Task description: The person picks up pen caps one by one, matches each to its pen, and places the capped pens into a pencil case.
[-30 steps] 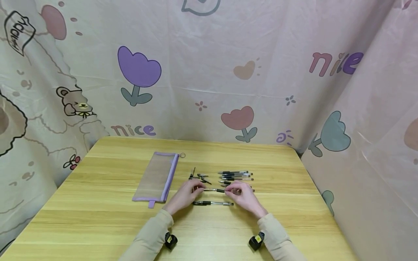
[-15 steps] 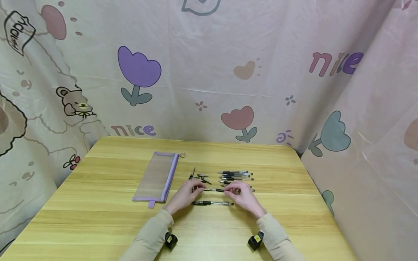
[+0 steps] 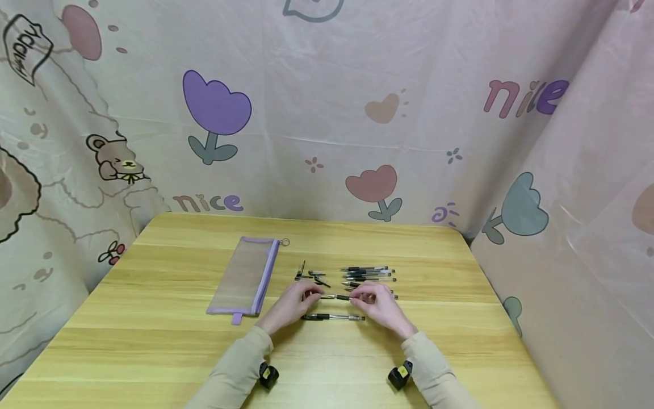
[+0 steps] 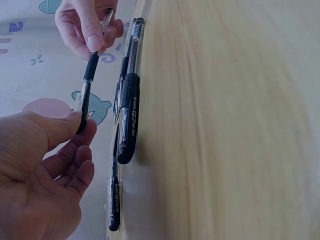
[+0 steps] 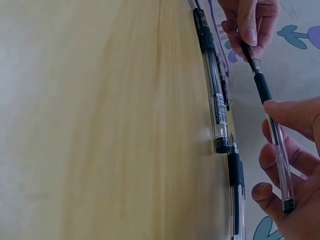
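My left hand (image 3: 290, 307) pinches a clear pen cap with a black clip (image 4: 84, 105) between thumb and fingertips. My right hand (image 3: 379, 307) grips a gel pen (image 5: 281, 150) by its clear barrel, thumb on the black rubber grip. The pen's tip end points left and lines up with the cap, overlapping it in the left wrist view. Both are held above the table. Just in front of the hands lies a capped gel pen (image 3: 332, 318), black grip to the left.
Several uncapped pens (image 3: 365, 274) lie behind my right hand, some partly hidden by it. Several loose caps (image 3: 313, 275) lie behind the left hand. A mesh zip pouch with purple trim (image 3: 240, 278) lies flat to the left on the wooden table (image 3: 153, 341).
The pen in my right hand has shifted slightly left toward the cap, and the two hands have drawn a little closer together. The pens, caps and pouch on the table stay put.
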Available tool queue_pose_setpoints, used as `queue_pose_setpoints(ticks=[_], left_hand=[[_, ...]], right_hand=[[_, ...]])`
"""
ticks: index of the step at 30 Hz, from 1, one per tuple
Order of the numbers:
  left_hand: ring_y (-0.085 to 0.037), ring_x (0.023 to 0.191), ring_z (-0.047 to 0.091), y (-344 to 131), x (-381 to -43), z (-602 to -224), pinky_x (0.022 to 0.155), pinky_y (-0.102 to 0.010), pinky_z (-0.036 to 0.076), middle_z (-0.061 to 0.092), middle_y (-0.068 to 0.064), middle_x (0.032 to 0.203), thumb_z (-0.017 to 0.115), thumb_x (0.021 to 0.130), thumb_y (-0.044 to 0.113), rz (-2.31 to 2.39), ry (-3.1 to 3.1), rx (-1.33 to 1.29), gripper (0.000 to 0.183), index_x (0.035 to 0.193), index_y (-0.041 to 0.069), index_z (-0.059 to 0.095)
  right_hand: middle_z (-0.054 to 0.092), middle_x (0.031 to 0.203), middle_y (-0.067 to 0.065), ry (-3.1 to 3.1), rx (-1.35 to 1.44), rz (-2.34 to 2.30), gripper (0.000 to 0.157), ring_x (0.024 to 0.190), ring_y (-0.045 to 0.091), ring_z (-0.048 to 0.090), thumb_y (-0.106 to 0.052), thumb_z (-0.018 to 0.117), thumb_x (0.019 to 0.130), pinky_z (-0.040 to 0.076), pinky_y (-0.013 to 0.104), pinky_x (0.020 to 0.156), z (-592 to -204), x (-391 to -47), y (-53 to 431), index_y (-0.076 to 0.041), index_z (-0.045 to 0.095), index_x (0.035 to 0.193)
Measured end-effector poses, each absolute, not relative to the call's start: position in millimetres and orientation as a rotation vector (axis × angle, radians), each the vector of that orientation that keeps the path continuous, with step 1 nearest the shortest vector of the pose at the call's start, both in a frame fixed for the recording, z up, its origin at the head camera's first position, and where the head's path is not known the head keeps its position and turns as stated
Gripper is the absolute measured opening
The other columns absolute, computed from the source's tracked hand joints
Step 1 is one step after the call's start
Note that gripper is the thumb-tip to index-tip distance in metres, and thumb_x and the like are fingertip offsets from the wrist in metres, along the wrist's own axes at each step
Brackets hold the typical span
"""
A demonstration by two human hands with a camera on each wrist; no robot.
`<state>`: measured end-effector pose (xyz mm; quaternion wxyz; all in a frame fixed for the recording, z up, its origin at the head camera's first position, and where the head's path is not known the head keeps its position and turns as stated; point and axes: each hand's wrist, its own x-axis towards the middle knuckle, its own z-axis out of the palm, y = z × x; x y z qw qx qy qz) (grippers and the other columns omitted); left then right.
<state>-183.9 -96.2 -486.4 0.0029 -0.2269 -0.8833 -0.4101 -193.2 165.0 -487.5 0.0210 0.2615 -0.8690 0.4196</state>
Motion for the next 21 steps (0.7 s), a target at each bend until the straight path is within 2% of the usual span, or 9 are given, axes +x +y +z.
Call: queue_pose_setpoints(ticks=[3, 21], left_hand=[[-0.013, 0.093, 0.061, -95.6, -184.1, -486.6, 0.084, -0.028, 0.05, 0.072, -0.003, 0.108, 0.062, 0.098, 0.013, -1.281, -2.768, -0.716, 0.017, 0.112, 0.009, 0.072], [-0.011, 0.088, 0.061, -97.6, -182.7, -488.7, 0.077, -0.023, 0.05, 0.073, -0.006, 0.106, 0.062, 0.099, 0.011, -1.38, -2.763, -0.699, 0.018, 0.112, 0.006, 0.073]], right_hand=[[0.073, 0.096, 0.001, -2.696, 0.823, 1.286, 0.011, 0.083, 0.004, 0.061, -0.013, 0.075, 0.088, 0.051, 0.019, 0.073, -486.5, -193.5, 163.7, -0.014, 0.078, 0.099], [0.075, 0.095, 0.005, -2.77, 0.841, 1.323, 0.017, 0.078, 0.001, 0.061, -0.009, 0.077, 0.086, 0.054, 0.019, 0.07, -485.7, -191.4, 158.9, -0.009, 0.077, 0.103]])
